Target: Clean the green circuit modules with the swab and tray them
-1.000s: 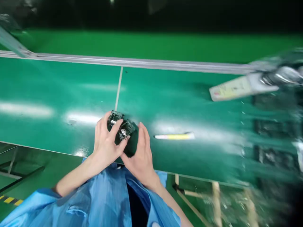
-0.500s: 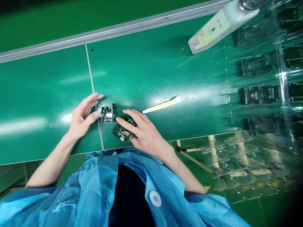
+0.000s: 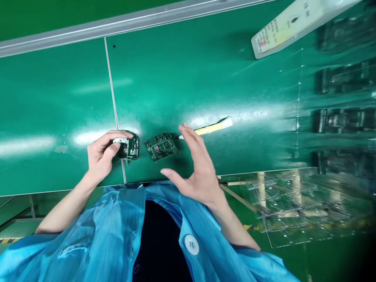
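My left hand (image 3: 102, 152) is closed around the left side of a small circuit-board assembly (image 3: 132, 147), which stands over the seam in the green table. A second circuit-board assembly (image 3: 161, 147) lies on the table just to the right, its green board facing up and slightly turned. My right hand (image 3: 196, 168) is spread open beside that second assembly, thumb and fingers apart and holding nothing. Beyond its fingertips lies a slim white and yellow strip-like tool (image 3: 214, 128); its exact kind I cannot make out.
A white bottle with a printed label (image 3: 282, 29) stands at the back right. Clear plastic trays with dark parts (image 3: 337, 119) sit along the right side. More clear trays (image 3: 293, 211) are below the table's front edge. A metal rail (image 3: 123, 27) borders the back.
My right hand has let go of the second assembly and drawn back to the right, opening. My left hand has closed on the first assembly, which now looks tilted.
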Demonstrator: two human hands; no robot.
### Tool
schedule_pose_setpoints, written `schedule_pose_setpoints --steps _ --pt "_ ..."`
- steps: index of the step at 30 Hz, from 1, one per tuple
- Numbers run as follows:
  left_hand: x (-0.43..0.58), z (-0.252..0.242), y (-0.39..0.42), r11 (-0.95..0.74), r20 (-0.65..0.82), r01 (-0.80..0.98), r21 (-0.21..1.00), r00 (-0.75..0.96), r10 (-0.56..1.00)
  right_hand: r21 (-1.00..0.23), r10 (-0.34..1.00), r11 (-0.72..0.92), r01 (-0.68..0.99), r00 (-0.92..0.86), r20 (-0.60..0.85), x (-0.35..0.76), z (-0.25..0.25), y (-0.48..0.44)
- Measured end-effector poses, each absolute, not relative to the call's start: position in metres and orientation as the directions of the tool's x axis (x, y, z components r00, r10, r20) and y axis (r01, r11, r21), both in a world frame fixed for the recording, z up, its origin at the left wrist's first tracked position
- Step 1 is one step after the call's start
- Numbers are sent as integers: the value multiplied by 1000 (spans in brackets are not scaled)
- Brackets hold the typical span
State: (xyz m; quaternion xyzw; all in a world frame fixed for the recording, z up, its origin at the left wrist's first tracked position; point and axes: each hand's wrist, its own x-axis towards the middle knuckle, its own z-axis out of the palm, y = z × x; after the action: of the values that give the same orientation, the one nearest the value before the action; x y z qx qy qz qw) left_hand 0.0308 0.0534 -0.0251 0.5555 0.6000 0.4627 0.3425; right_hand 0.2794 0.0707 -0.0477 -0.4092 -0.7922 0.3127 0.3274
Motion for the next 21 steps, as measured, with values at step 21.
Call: schedule_pose_setpoints --steps 21 --pt "31 -26 41 -67 127 302 951 -183 975 -740 853 520 426 -310 421 218 -84 55"
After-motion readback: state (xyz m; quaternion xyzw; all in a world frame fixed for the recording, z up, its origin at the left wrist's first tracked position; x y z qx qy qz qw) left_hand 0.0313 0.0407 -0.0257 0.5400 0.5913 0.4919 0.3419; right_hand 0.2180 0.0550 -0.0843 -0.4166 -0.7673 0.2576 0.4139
